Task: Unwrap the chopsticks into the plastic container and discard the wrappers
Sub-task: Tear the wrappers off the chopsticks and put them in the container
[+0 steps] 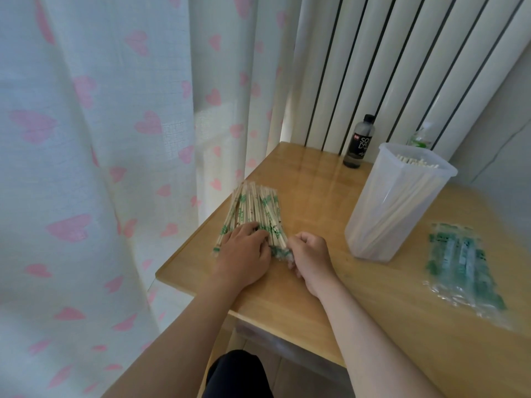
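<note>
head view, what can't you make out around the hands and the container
Head view:
- Near ends of the pile of wrapped wooden chopsticks: covered by the left hand.
- Whether the right hand pinches a wrapper: hidden by its curled fingers.
- Count of bare chopsticks in the frosted plastic container: blurred by its wall.
- Green-labelled bottle: mostly behind the container.

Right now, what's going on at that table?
A person is working through the wrapped chopsticks piled on the table. The left hand rests on the pile, and the right hand pinches its near ends. The plastic container to the right already holds unwrapped chopsticks. Empty wrappers lie beside it.
</note>
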